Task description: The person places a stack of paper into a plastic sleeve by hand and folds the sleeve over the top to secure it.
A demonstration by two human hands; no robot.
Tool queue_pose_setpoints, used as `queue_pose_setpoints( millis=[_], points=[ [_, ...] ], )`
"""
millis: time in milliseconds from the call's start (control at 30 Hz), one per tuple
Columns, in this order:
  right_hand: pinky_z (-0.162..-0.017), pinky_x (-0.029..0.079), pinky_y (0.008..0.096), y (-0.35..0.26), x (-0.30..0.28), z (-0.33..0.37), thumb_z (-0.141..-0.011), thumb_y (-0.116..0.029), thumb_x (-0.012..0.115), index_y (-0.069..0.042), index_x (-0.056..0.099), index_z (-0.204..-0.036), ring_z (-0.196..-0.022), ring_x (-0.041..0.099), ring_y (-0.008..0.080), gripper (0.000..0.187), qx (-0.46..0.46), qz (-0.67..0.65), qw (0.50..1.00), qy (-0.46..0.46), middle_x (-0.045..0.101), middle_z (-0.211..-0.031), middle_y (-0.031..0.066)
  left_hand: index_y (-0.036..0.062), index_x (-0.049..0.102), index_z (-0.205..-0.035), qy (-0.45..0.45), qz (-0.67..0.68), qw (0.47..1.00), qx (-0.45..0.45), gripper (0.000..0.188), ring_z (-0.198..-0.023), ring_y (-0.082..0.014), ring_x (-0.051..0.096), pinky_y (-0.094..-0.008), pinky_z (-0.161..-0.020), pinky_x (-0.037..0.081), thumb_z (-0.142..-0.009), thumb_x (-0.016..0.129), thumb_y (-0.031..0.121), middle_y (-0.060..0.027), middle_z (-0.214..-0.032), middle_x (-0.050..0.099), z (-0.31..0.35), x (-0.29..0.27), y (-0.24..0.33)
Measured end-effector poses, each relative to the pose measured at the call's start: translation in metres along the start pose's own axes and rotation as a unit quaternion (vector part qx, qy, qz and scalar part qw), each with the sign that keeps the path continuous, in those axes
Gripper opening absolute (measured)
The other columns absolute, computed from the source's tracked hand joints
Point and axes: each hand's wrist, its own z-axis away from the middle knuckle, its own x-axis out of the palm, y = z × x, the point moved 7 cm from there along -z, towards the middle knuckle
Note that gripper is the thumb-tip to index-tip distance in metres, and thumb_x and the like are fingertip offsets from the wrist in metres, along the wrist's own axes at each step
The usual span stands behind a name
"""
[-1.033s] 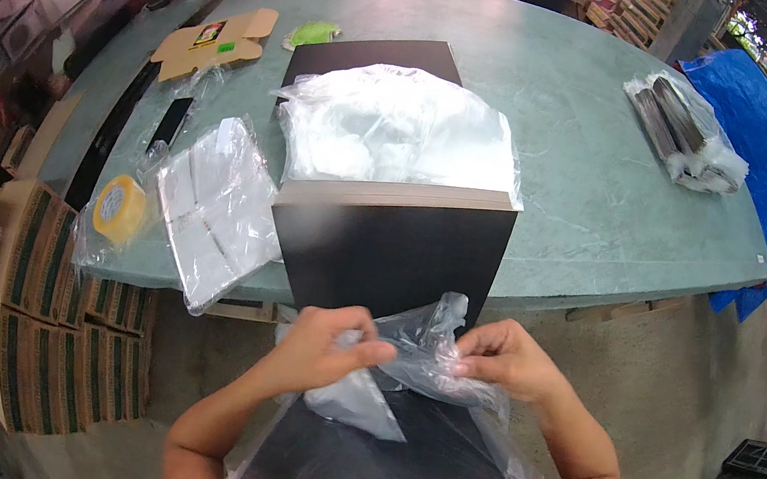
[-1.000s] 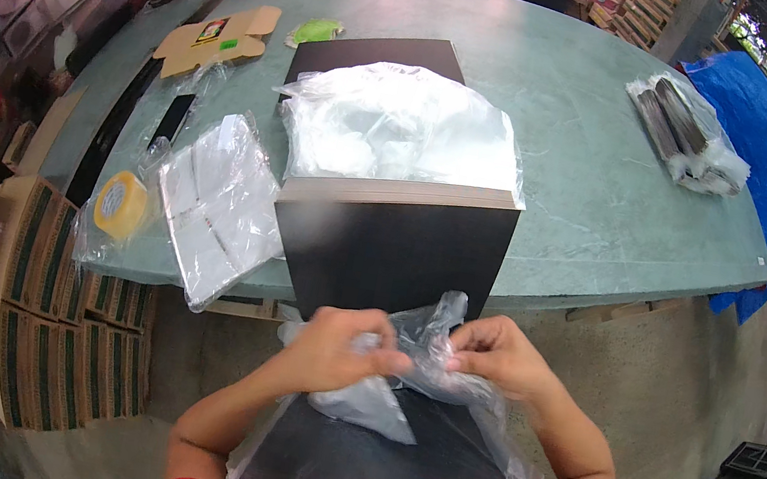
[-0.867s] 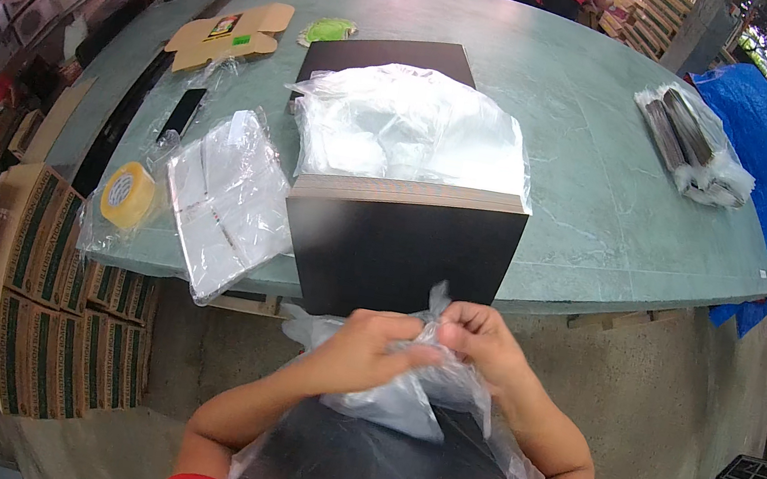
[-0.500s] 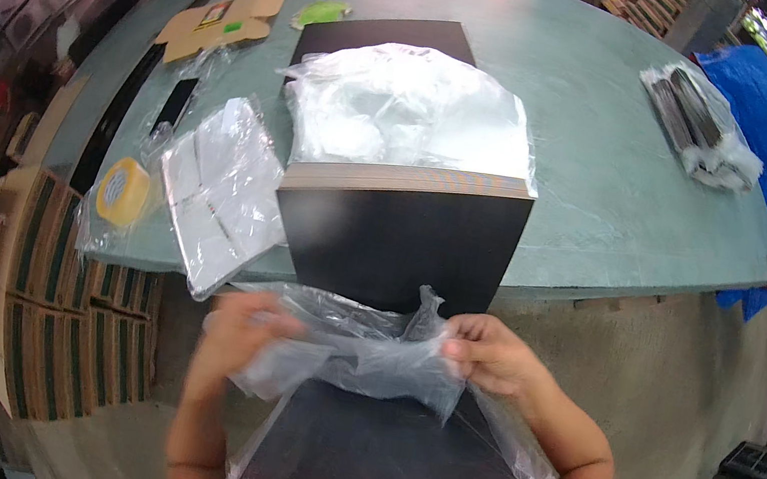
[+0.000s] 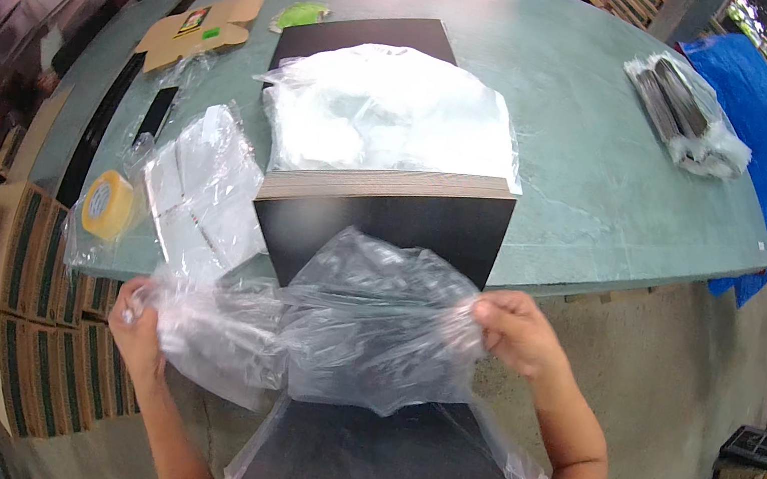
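A clear plastic bag [image 5: 379, 325] is stretched sideways between my two hands. My left hand [image 5: 138, 325] is closed on its bunched left side, past the table's near edge. On the right, my right hand [image 5: 512, 330] pinches the bag's other side. The lower part of the bag wraps a flat black panel [image 5: 378, 457] resting against my body. Just beyond my hands, a stack of black panels [image 5: 385, 230] with light edges stands on the table, partly hidden by the bag. White plastic sheets [image 5: 385, 108] lie on top of the stack.
On the green table [image 5: 602, 205] lie a wrapped white packet [image 5: 204, 189], a yellow tape roll [image 5: 108, 205], an opened cardboard box [image 5: 200, 31] and a bagged bundle [image 5: 684, 112]. Cardboard stacks [image 5: 38, 304] stand at lower left. A blue tarp [image 5: 760, 140] hangs at right.
My hands have moved apart, the left one farther out to the left. The bag's mouth is now spread wide and raised. My view has shifted slightly.
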Motion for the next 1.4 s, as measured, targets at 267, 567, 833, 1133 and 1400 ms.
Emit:
queue_pose_setpoints(
  millis=[267,567,833,1133,1400],
  points=[
    [-0.053,0.039,0.0202,0.011,0.087,-0.026,-0.077,-0.016,0.061,-0.008,0.049,-0.066,-0.057,0.048,0.0064,0.018,-0.018,-0.063,0.990,-0.125,0.052,-0.064,-0.0011,0.0023,0.056,-0.074,-0.498,0.053,0.865,0.012,0.013,-0.059,-0.0066,0.048,-0.0224,-0.053,0.039,-0.074,0.060,0.014,-0.0027,-0.063,0.054,0.072,0.192,0.127],
    [-0.064,0.040,0.0278,-0.012,0.054,-0.014,-0.077,-0.015,0.059,-0.004,0.054,-0.075,-0.069,0.050,0.0130,0.012,-0.135,-0.042,0.984,-0.109,0.052,-0.074,0.0037,0.0009,0.056,-0.070,-0.096,-0.233,0.967,0.051,0.007,-0.063,-0.0139,0.055,-0.0271,-0.060,0.044,-0.071,0.058,0.008,-0.0073,-0.066,0.059,-0.019,0.077,0.077],
    [-0.086,0.035,0.0377,-0.105,0.122,0.052,-0.065,-0.024,0.070,-0.002,0.055,-0.071,-0.095,0.048,0.0225,0.027,-0.541,0.179,0.816,0.100,0.050,-0.098,0.0129,0.0036,0.054,-0.092,-0.595,-0.068,0.793,0.113,0.029,-0.066,-0.0164,0.058,-0.0304,-0.056,0.043,-0.075,0.060,0.027,-0.0120,-0.069,0.056,0.092,0.214,0.127],
    [-0.079,0.040,0.0344,-0.011,0.100,0.017,-0.077,-0.026,0.058,-0.005,0.058,-0.086,-0.079,0.055,0.0200,0.023,-0.039,0.351,0.913,-0.205,0.058,-0.090,0.0106,0.0001,0.055,-0.079,-0.436,0.230,0.869,-0.028,0.026,-0.061,-0.0077,0.050,-0.0236,-0.055,0.039,-0.083,0.051,0.025,-0.0034,-0.066,0.055,0.035,0.193,0.151],
    [-0.083,0.034,0.0480,-0.003,0.117,0.040,-0.080,-0.025,0.048,-0.006,0.053,-0.107,-0.095,0.051,0.0269,0.033,-0.055,0.375,0.826,-0.417,0.055,-0.101,0.0147,-0.0033,0.060,-0.082,-0.663,0.172,0.727,-0.052,0.020,-0.065,-0.0098,0.052,-0.0242,-0.059,0.041,-0.076,0.060,0.016,-0.0064,-0.071,0.058,0.045,0.176,0.123]
  ],
)
